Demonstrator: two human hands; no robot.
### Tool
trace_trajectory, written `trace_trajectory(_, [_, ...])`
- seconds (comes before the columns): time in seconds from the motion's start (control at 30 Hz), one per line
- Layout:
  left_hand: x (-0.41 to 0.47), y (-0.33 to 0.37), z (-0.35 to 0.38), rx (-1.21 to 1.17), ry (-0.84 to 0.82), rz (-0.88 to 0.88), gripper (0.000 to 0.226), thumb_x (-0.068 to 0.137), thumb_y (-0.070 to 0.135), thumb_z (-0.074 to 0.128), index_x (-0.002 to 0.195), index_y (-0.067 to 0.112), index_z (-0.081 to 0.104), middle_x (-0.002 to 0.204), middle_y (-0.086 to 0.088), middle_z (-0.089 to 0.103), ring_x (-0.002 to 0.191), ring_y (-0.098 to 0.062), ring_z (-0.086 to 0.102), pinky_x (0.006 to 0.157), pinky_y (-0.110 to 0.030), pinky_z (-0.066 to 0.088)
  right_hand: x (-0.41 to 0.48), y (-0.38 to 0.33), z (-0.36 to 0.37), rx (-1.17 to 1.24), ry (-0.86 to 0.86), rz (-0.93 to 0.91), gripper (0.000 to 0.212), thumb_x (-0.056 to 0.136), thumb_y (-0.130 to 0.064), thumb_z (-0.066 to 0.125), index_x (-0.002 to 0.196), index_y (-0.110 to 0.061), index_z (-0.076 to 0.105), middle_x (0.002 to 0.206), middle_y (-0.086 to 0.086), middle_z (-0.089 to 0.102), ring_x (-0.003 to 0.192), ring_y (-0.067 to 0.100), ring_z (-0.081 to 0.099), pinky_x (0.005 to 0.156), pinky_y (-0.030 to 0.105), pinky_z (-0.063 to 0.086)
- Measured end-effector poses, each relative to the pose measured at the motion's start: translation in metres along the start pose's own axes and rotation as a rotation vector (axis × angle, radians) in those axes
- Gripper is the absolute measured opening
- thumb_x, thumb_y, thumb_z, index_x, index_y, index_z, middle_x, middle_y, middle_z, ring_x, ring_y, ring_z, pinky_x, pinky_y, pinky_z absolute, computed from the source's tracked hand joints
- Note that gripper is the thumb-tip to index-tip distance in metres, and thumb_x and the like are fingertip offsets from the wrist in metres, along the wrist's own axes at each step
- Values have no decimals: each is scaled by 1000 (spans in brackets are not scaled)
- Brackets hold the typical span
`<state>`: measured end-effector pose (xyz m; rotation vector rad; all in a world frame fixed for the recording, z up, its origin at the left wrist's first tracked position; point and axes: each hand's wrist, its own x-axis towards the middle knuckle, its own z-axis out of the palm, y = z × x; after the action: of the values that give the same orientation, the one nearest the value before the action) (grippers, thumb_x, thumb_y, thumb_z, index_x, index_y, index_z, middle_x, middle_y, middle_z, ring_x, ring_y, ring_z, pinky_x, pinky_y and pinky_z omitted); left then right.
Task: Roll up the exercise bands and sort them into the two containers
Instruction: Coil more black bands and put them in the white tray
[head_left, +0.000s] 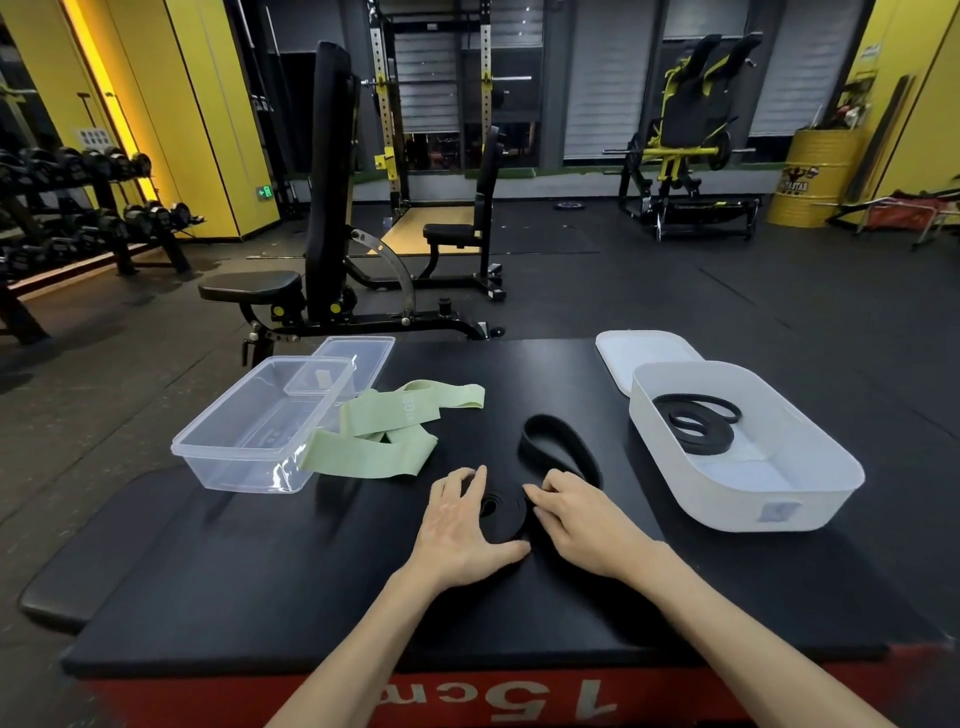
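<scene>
Cups a half-coiled black band in the left hand at lower centre of the surface; pinches its loose length with the right hand.

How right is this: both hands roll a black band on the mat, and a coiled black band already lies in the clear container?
Wrong container: the head view shows the coiled black band in the white container, not the clear container. The left hand and right hand do roll a second black band on the mat.
</scene>
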<state>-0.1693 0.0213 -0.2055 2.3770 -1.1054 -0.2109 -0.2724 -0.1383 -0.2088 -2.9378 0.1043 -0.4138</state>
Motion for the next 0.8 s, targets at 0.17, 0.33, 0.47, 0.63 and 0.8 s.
trace_trajectory(0.17, [8, -17, -25, -84, -303, 134, 99, 81, 40, 71, 153, 19, 5, 158, 10, 1, 144, -7, -5, 116, -23, 7, 0, 7, -4, -7, -37, -7, 40, 93, -22, 41, 131, -16, 53, 96, 4, 52, 91, 22, 49, 84, 35, 43])
trace_trajectory(0.33, [1, -25, -15, -89, -140, 208, 90, 82, 51, 66, 151, 19, 19, 153, 15, 16, 140, -1, 10, 116, -22, 14, -5, 18, -8, -89, -33, -19, 45, 96, -32, 32, 140, -27, 42, 91, 1, 49, 85, 21, 47, 79, 31, 39])
trace_trajectory(0.47, [-2, -24, -7, -36, -2, 214, 88, 80, 60, 62, 149, 20, 26, 150, 18, 23, 136, -1, 17, 115, -23, 20, -6, 20, -5, -67, 34, 7, 35, 92, -24, 48, 124, -15, 58, 84, 3, 54, 75, 23, 52, 71, 36, 48])
trace_trajectory(0.63, [-6, -17, 8, 56, 172, 160, 87, 79, 66, 56, 148, 19, 30, 148, 10, 27, 134, -11, 23, 112, -22, 23, -3, 13, -3, -5, 82, 102, 25, 93, -24, 54, 114, -12, 62, 91, 4, 57, 88, 23, 56, 76, 31, 45])
trace_trajectory(0.8, [-7, 1, 17, 124, 215, 5, 95, 71, 79, 44, 147, 24, 28, 140, 4, 30, 124, -17, 28, 109, -28, 26, -4, 6, 4, 12, 108, 148, 17, 91, -25, 55, 97, -13, 64, 81, 2, 55, 79, 21, 55, 66, 29, 45])
